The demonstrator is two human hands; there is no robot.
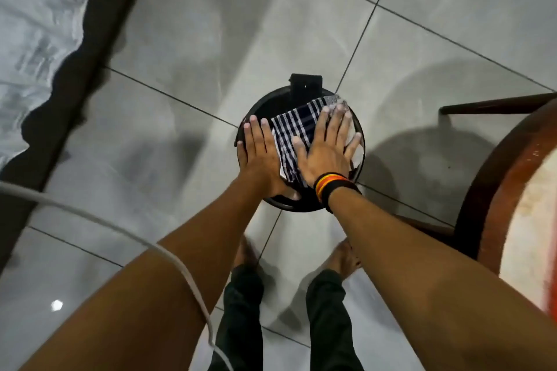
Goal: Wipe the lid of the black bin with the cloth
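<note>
A round black bin (271, 105) stands on the tiled floor at the centre of the head view, its lid shut and a black hinge block (306, 84) at its far edge. A dark blue and white checked cloth (294, 129) lies spread on the lid. My right hand (328, 144) presses flat on the cloth with fingers spread; a black, red and yellow wristband sits on that wrist. My left hand (259, 153) lies flat on the lid's left side, its inner edge touching the cloth, fingertips reaching the rim.
A wooden chair (494, 190) with a worn pale seat stands close on the right of the bin. A dark-edged mattress with a grey sheet (36, 39) fills the left. A white cable (120, 229) crosses my left forearm. My bare feet stand just behind the bin.
</note>
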